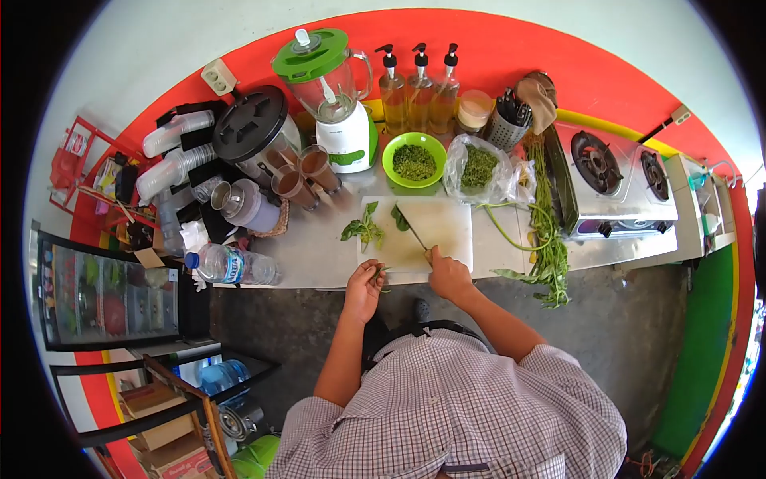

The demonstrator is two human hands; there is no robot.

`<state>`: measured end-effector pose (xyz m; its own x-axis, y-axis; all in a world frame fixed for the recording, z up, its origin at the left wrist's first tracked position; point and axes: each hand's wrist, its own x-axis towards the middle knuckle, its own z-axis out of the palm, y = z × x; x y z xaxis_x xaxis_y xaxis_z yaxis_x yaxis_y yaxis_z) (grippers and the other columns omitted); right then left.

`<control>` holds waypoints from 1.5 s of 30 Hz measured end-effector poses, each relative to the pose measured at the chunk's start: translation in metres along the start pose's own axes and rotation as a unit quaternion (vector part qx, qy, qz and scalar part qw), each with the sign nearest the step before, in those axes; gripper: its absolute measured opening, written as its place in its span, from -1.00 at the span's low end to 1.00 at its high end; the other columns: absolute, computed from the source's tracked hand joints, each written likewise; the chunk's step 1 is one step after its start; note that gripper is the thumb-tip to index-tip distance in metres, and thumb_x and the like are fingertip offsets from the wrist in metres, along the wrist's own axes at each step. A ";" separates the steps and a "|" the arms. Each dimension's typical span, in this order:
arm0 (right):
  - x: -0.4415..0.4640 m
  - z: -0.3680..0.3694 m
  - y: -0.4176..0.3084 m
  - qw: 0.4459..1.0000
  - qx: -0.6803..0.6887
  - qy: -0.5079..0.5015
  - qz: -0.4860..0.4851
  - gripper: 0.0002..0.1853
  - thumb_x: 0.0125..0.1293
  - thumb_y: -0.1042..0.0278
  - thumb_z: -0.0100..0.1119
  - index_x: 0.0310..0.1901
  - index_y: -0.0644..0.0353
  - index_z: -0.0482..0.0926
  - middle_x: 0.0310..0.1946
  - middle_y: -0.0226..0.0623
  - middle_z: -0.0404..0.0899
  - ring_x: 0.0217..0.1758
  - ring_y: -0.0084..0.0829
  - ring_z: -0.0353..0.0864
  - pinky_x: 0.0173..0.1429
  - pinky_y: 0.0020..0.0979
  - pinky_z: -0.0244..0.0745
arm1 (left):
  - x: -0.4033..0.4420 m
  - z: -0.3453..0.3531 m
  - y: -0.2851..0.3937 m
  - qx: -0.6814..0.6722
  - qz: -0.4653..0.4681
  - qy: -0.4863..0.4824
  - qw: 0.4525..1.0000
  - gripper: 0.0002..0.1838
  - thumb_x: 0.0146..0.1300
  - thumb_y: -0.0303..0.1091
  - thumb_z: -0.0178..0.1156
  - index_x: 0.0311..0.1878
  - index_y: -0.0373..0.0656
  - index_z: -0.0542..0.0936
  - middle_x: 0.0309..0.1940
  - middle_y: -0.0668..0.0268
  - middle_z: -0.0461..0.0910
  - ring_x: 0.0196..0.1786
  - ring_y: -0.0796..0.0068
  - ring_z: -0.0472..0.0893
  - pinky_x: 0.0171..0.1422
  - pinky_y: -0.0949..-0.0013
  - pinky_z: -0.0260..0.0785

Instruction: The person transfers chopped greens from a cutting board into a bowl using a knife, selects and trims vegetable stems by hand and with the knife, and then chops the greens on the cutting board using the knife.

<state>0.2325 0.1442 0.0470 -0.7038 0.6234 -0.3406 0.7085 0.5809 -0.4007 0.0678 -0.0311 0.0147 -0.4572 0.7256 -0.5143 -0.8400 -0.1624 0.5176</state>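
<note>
My right hand (pixel 449 274) is closed on the handle of a knife (pixel 414 227), whose blade points up and left over the white cutting board (pixel 452 223). Near the board's lower left edge, my left hand (pixel 365 289) pinches a small green stem (pixel 379 273). Leafy greens (pixel 365 230) lie on the board's left part, and a single dark green leaf (pixel 399 217) is beside the knife blade. Behind the board stand a green bowl (pixel 414 160) of chopped greens and a clear plastic bag (pixel 479 169) with more greens.
A bunch of long stems (pixel 546 231) hangs over the counter's front edge, left of the gas stove (pixel 618 184). A blender (pixel 341 120), pump bottles (pixel 420 96) and brown drinks (pixel 294 187) stand behind. At left is a water bottle (pixel 239 265).
</note>
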 end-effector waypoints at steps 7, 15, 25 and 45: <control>-0.029 0.017 0.005 0.999 0.037 0.009 -0.021 -0.58 0.33 0.33 0.09 0.17 0.21 0.30 -0.37 0.17 0.69 -0.32 0.21 0.72 -0.23 0.15 0.62 | -0.015 0.013 -0.002 0.195 0.076 0.041 0.977 -0.71 0.37 -0.62 0.20 0.12 -0.23 0.51 0.08 0.21 0.55 0.04 0.38 0.66 0.02 0.47 0.51; -0.058 0.013 0.057 0.984 0.118 0.129 0.035 -0.51 0.36 0.21 0.23 0.21 0.13 0.27 -0.32 0.18 0.69 -0.25 0.25 0.69 -0.16 0.19 0.57 | 0.038 0.048 -0.028 0.390 0.144 -0.102 0.904 -0.63 0.32 -0.69 0.22 0.16 -0.25 0.47 0.01 0.25 0.48 0.01 0.30 0.74 0.02 0.42 0.56; -0.038 -0.005 0.073 0.990 0.098 0.095 0.037 -0.32 0.34 0.18 0.30 0.43 0.00 0.24 -0.24 0.16 0.70 -0.16 0.22 0.70 -0.05 0.14 0.59 | 0.064 0.108 -0.024 0.637 0.202 -0.188 0.720 -0.47 0.17 -0.72 0.28 0.22 -0.20 0.48 0.08 0.16 0.47 0.17 0.20 0.63 0.10 0.27 0.56; -0.078 0.028 0.062 0.966 0.202 0.150 0.055 -0.51 0.33 0.04 0.28 0.12 0.21 0.46 -0.26 0.15 0.70 -0.15 0.23 0.69 -0.03 0.13 0.57 | 0.051 0.086 -0.053 0.731 0.368 -0.037 0.574 -0.42 -0.01 -0.30 0.56 0.08 -0.10 0.51 -0.01 0.19 0.53 0.09 0.05 0.48 0.20 0.04 0.32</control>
<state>0.3300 0.1172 0.0245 -0.5358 0.8285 -0.1630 0.6578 0.2886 -0.6957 0.1142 0.0720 0.0202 -0.4723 0.8551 0.2139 0.7395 0.2523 0.6241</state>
